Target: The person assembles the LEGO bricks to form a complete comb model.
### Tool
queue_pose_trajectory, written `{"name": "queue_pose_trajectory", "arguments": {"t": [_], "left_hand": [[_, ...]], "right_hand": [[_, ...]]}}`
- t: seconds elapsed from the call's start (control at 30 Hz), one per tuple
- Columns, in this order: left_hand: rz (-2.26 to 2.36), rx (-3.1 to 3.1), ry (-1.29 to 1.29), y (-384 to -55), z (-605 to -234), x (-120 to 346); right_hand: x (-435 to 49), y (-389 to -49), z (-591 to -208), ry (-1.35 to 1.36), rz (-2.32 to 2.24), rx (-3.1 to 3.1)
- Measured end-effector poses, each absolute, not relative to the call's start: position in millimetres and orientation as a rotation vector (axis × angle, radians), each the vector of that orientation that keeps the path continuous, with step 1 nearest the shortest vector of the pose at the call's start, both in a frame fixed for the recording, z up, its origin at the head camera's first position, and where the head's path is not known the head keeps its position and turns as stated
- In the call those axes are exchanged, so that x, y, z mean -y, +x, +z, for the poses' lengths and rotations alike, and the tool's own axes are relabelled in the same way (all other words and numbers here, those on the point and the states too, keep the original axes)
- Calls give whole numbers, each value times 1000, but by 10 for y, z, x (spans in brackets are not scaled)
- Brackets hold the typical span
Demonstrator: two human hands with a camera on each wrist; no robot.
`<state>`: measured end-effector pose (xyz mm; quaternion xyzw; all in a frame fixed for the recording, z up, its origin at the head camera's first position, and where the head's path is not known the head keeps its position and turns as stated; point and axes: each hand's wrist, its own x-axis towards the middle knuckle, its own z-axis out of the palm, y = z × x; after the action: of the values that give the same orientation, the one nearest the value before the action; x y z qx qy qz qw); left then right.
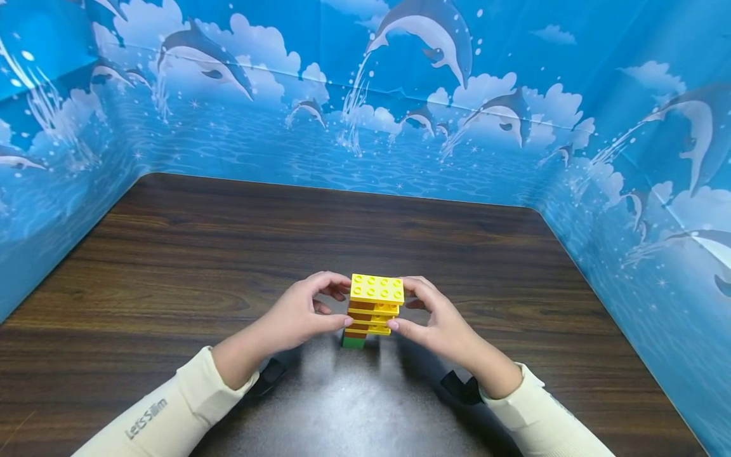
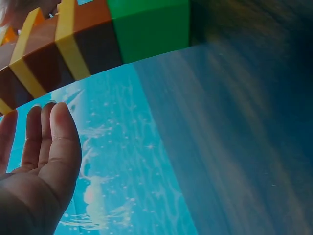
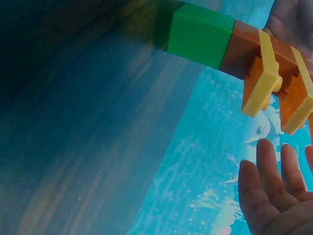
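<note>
A tower of toy building bricks stands upright on the table, with a green brick (image 1: 353, 343) at its base. Above that, brown bricks (image 3: 239, 51) alternate with yellow plates (image 3: 264, 73) that jut out to the right. The top yellow plate (image 1: 377, 289) shows its studs. My left hand (image 1: 302, 311) is at the tower's left side, its index finger beside the top plate and thumb tip lower down at the edge. Opposite it, my right hand (image 1: 436, 317) has its thumb tip at the lower plates' right ends. In both wrist views the fingers are loosely extended.
The dark wood-grain table (image 1: 228, 254) lies under the tower. A blue dolphin-printed sheet (image 1: 257, 146) rises behind the table and along both sides. Black straps (image 1: 461, 387) are at the wrists, below the cream sleeves (image 1: 171, 406).
</note>
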<state>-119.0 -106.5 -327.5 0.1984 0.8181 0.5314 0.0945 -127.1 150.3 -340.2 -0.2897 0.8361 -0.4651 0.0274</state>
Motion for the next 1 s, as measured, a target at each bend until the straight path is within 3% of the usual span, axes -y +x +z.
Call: {"name": "queue_pose_trajectory", "arguments": {"t": [1.0], "left_hand": [[1586,-2332,519,-1270,-3473,1060]], "right_hand": [[-1513,-1307,-3549,-760,-1490,-2327]]}}
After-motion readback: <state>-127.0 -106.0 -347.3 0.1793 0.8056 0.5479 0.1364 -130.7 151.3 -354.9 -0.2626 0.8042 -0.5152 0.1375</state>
